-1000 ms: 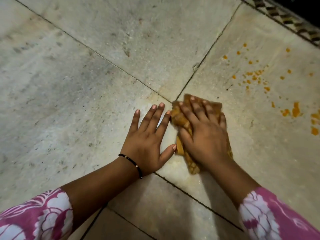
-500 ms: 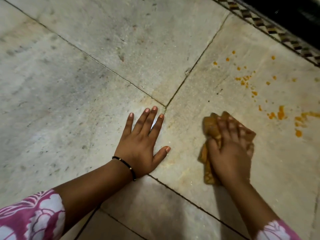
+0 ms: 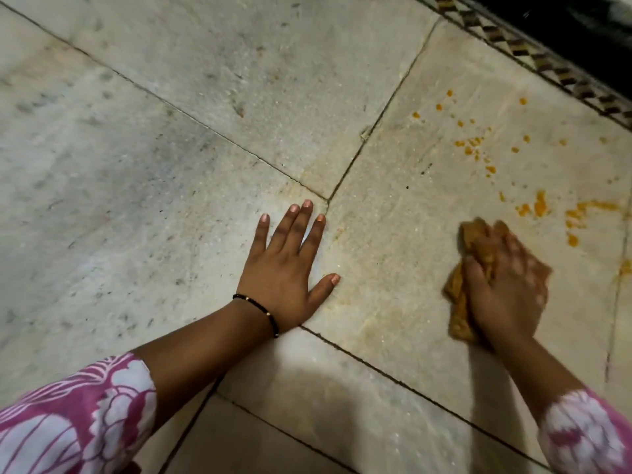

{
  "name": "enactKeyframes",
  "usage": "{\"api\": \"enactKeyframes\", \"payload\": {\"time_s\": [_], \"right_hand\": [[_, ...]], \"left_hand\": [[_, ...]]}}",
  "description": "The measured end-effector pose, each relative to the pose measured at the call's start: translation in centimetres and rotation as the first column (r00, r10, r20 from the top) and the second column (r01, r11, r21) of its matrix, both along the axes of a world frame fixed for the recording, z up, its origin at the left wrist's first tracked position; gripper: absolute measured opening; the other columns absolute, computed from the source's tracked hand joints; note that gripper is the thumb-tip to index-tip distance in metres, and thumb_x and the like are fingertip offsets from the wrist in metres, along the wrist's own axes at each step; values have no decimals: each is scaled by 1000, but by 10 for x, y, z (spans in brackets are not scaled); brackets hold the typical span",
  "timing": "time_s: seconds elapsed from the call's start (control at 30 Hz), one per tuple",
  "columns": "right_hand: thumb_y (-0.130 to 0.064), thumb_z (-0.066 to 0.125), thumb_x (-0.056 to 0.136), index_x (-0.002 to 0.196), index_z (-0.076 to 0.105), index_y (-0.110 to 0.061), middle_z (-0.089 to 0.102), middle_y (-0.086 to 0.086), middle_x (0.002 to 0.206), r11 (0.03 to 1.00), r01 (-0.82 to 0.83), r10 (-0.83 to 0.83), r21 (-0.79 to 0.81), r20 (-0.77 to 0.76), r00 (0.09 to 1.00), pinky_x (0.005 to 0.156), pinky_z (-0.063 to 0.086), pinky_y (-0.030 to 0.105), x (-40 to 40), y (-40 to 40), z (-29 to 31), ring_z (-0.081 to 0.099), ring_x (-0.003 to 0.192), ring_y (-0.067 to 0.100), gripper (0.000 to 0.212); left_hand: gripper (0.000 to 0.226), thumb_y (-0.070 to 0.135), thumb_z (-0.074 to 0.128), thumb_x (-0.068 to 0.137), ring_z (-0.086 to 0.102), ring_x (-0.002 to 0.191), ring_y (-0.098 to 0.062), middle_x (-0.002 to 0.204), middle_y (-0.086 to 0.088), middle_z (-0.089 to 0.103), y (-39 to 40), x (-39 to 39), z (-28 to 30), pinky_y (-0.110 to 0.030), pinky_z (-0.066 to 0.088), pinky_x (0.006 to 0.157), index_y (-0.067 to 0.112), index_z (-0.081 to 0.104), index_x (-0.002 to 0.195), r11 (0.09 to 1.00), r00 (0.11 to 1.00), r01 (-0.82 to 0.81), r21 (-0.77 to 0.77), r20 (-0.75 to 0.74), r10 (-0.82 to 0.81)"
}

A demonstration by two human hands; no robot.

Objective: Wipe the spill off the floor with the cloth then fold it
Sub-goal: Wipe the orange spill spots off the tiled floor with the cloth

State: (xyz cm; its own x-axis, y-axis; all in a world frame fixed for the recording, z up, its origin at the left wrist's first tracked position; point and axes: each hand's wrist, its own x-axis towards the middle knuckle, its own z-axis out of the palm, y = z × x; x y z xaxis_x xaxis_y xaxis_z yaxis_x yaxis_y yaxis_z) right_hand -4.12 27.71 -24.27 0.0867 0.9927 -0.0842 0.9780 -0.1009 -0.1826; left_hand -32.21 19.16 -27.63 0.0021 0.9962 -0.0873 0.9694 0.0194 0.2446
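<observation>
An orange-brown cloth (image 3: pixel 460 302), bunched and stained, lies on the pale stone floor (image 3: pixel 171 148) at the right. My right hand (image 3: pixel 506 289) presses down on it with fingers spread over the top; the hand is blurred by motion. Orange spill (image 3: pixel 540 203) lies in drops and smears just beyond and to the right of the cloth, with smaller specks (image 3: pixel 473 143) farther back. My left hand (image 3: pixel 287 268) rests flat on the floor to the left, fingers straight, holding nothing. A faint yellowish smear marks the tile between the hands.
Dark grout lines (image 3: pixel 372 131) cross the floor between large tiles. A patterned brown-and-white border strip (image 3: pixel 533 59) runs along the top right, with a dark area beyond it. Pink-and-white sleeves (image 3: pixel 78 429) show at the bottom corners.
My right hand has slid the cloth to the right, away from my left hand and toward the orange smears. My left hand has stayed flat on the floor.
</observation>
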Motion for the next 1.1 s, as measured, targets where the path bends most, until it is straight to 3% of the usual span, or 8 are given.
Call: {"api": "enactKeyframes", "payload": {"time_s": [0.13, 0.33, 0.43, 0.53, 0.7, 0.87, 1.0, 1.1], "right_hand": [[-58, 17, 81, 150, 11, -34, 11, -3, 160, 986, 123, -114, -113, 84, 990, 113, 13, 56, -47, -78, 7, 9, 145, 23, 74], [-68, 14, 86, 148, -3, -45, -7, -13, 159, 837, -496, 512, -232, 8, 859, 112, 1, 56, -88, -9, 12, -6, 146, 19, 68], [-71, 23, 88, 147, -5, -46, -11, -13, 159, 770, -498, 536, -398, -19, 844, 115, 5, 55, -37, 57, 19, -6, 146, 20, 70], [-86, 15, 70, 138, -23, -51, -27, -9, 154, 708, -450, 551, -544, 26, 834, 117, 4, 52, 28, 78, 34, -13, 145, 27, 86], [-99, -1, 44, 115, -49, -47, -51, -1, 128, 217, -415, 881, -884, -5, 472, 116, 1, 47, 71, 50, 71, -26, 139, 31, 101], [-76, 42, 80, 140, -28, -44, -47, -4, 137, -61, -492, 958, -869, -189, 214, 113, -2, 61, 70, 54, 73, -34, 136, 31, 98], [-74, 43, 80, 145, -17, -45, -35, -3, 150, -97, -690, 980, -717, -190, 59, 102, -19, 65, 59, 42, 55, -38, 133, 30, 93], [-77, 37, 76, 149, 9, -44, 0, 0, 159, -105, -881, 994, -462, -69, -82, 100, -1, 70, 62, 36, 32, -10, 141, 36, 85]], "left_hand": [[78, 61, 20, 91, 2, 147, -23, 160, -10, 5, -1, 3, 5, -53, 3, 116, 14, 10, 152, 1000, 1000, -19, -11, -5, 19], [79, 61, 19, 90, 5, 147, -26, 159, -11, 6, 0, 4, 7, -51, -1, 116, 13, 11, 152, 1000, 1000, -5, -24, -24, 4], [79, 60, 18, 92, -8, 146, -26, 159, -12, -10, 2, 8, 20, -51, -4, 116, 13, -3, 151, 992, 999, -24, -127, -51, 18], [82, 58, 26, 93, -15, 145, -25, 157, -10, -20, 13, 19, 49, -45, 0, 118, 12, -11, 150, 969, 995, 56, -241, -71, -75], [81, 62, 19, 93, -17, 145, -20, 156, -7, -24, 44, 30, 95, -43, -1, 119, 14, -17, 148, 846, 827, 405, -348, -256, -501], [79, 61, 16, 94, -12, 146, -20, 157, -6, -19, 91, 54, 125, -44, 1, 119, 14, -12, 150, 750, 682, 420, -512, -367, -633], [80, 62, 16, 93, -9, 146, -19, 158, -5, -19, 92, 76, 124, -43, 0, 119, 14, -12, 150, 782, 780, 281, -556, -343, -524], [84, 67, 9, 89, -14, 145, -19, 156, -5, -24, 72, 98, 110, -43, -4, 119, 14, -18, 149, 781, 849, 222, -584, -278, -449]]}}
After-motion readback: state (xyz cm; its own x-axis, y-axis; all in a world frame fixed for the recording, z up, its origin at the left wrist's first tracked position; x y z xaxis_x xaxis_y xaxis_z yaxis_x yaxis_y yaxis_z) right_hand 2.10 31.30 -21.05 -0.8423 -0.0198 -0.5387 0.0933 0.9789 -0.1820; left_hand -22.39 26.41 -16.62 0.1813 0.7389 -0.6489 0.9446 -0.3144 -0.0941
